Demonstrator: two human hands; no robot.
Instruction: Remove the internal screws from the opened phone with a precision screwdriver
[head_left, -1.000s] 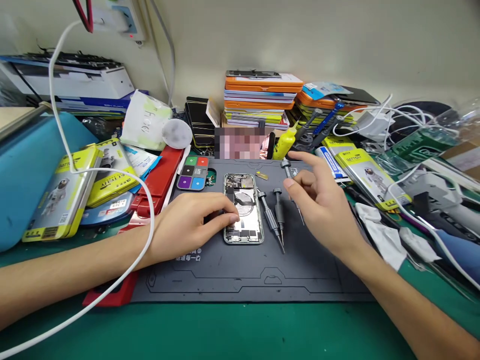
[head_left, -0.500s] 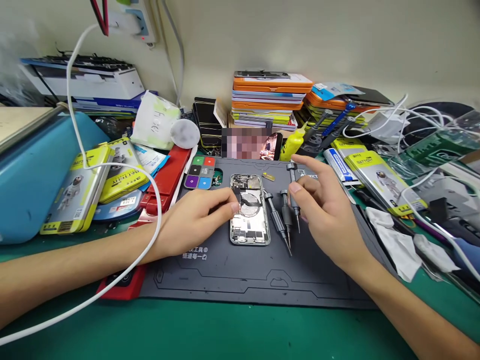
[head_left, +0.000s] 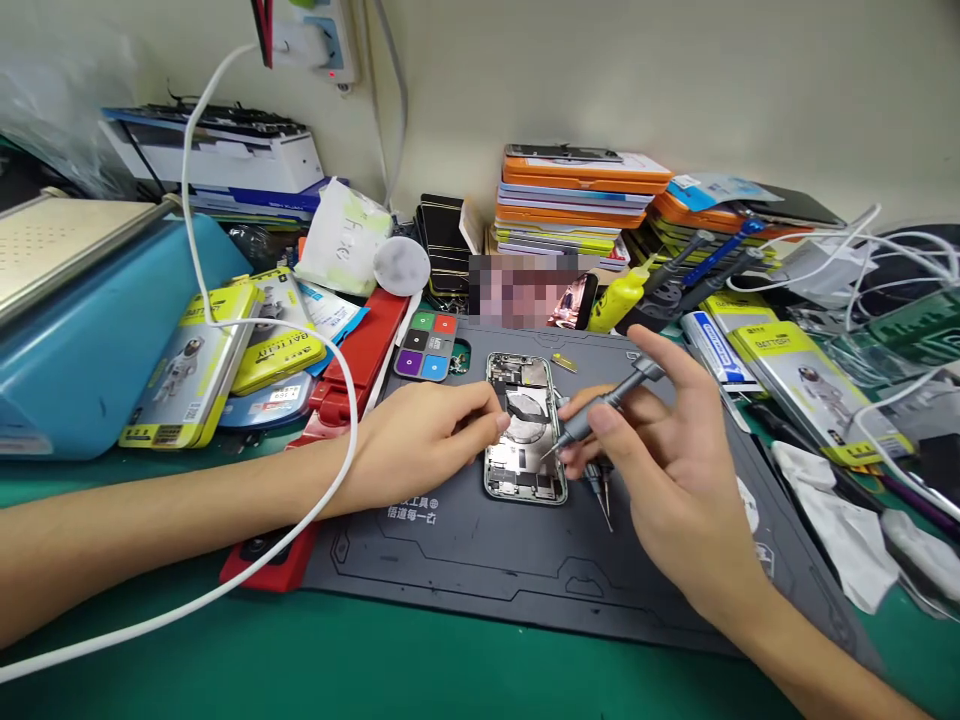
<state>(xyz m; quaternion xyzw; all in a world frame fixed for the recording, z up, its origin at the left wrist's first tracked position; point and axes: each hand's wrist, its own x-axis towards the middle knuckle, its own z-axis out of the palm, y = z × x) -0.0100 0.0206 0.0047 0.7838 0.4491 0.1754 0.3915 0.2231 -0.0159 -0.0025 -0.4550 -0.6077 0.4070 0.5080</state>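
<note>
An opened phone (head_left: 536,468) lies on the dark grey mat (head_left: 465,565), its boards and round coil exposed. At its left edge, my left hand (head_left: 442,430) is closed, with thumb and forefinger gripping the rim. My right hand (head_left: 667,440) has its fingers closed around a grey precision screwdriver (head_left: 600,408). The screwdriver tilts down to the left, its thin tip over the phone's right side; I cannot tell whether it touches. Behind that hand, other screwdrivers (head_left: 600,490) lie on the mat, partly hidden. A small yellow piece (head_left: 564,362) rests above the phone.
A tray with coloured squares (head_left: 425,345) sits left of the phone. Battery boxes (head_left: 199,365) lie on both sides. At the back stand a propped phone (head_left: 574,302), a yellow bottle (head_left: 621,297) and stacked orange boxes (head_left: 585,175). A white cable (head_left: 349,400) crosses above my left forearm.
My right hand has picked up one screwdriver from the mat and swung its tip left over the phone. My left hand stays at the phone's edge. The whole view has shifted slightly.
</note>
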